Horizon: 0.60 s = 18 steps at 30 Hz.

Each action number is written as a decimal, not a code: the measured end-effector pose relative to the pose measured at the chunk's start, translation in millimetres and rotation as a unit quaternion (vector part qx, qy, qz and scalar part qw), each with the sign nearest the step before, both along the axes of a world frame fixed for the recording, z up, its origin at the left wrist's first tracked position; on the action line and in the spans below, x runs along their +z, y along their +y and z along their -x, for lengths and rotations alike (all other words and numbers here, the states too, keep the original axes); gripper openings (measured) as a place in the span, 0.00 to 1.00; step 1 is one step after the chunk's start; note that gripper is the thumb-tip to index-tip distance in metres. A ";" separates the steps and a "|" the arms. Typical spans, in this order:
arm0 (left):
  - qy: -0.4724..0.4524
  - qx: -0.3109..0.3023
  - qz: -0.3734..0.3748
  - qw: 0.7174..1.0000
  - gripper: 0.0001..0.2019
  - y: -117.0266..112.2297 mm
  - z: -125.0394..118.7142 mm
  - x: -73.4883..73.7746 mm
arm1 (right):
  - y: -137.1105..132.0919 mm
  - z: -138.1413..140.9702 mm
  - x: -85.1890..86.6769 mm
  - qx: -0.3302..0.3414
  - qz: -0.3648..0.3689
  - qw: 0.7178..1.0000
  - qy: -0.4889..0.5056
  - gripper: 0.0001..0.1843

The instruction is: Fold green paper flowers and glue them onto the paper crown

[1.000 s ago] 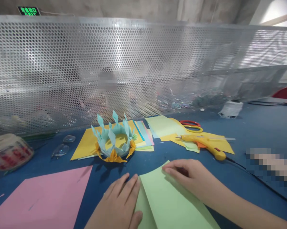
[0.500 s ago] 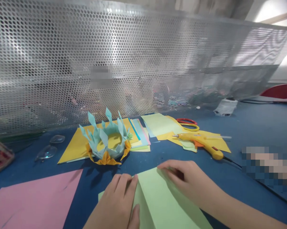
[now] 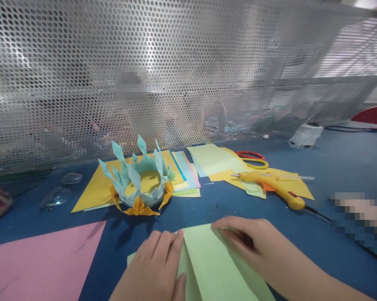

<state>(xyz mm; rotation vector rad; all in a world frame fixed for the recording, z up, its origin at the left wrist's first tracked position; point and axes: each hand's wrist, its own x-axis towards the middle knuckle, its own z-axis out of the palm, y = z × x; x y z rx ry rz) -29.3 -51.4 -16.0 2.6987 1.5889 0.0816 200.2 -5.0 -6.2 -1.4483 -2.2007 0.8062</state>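
Note:
A light green sheet of paper point(image 3: 216, 259) lies folded over on the table in front of me, one layer raised along a crease. My left hand point(image 3: 155, 261) presses on its left part, fingers close together near the far edge and the thumb by the crease. At the far right corner, my right hand point(image 3: 254, 242) pinches the upper layer between thumb and forefinger. Just beyond stands a pale blue folded-paper crown point(image 3: 139, 177) with orange paper pieces around its base. A pink sheet point(image 3: 47, 259) lies to the left of my left hand.
Behind the crown are stacked coloured papers point(image 3: 92, 188). A yellow glue gun point(image 3: 274, 188) with a cord and red-and-yellow-handled scissors point(image 3: 252, 163) lie at right. Glasses point(image 3: 58, 196) rest at left. A perforated metal screen point(image 3: 182, 75) closes off the back; a blurred-out patch hides something at right.
The camera view has shifted slightly. Both hands stay on the green paper in nearly the same grip; my right hand and the sheet's corner appear slightly farther right and lower.

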 end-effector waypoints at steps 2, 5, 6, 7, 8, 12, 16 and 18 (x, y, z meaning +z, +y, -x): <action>0.019 -0.013 -0.011 1.000 0.24 1.0 2.6 -1.9 | -0.3 0.1 0.9 0.002 -0.002 1.000 -0.001 0.16; 0.054 -0.049 -0.036 0.997 0.24 2.7 6.8 -5.0 | -0.1 0.2 1.0 0.003 -0.007 1.000 -0.002 0.16; 0.066 -0.062 -0.047 0.995 0.24 3.0 7.8 -5.9 | 0.0 0.2 0.8 0.004 -0.007 1.000 -0.002 0.16; 0.076 -0.072 -0.059 0.993 0.24 3.2 8.2 -6.6 | 0.1 0.1 0.6 0.005 -0.007 1.000 -0.004 0.16; 0.085 -0.080 -0.071 0.991 0.23 3.2 8.3 -7.0 | 0.1 0.0 0.4 0.005 -0.007 1.000 -0.006 0.16; 0.101 -0.094 -0.097 0.986 0.23 2.8 6.0 -6.2 | -1.1 -1.3 -0.4 0.004 -0.008 1.000 -0.008 0.17; 0.099 -0.092 -0.098 0.986 0.22 1.7 6.8 -5.4 | -1.7 -2.7 -0.1 0.002 -0.009 1.000 -0.005 0.16; 0.105 -0.089 -0.101 0.985 0.22 -0.9 8.8 -8.3 | -0.2 -3.1 0.4 -0.001 -0.009 1.000 -0.006 0.16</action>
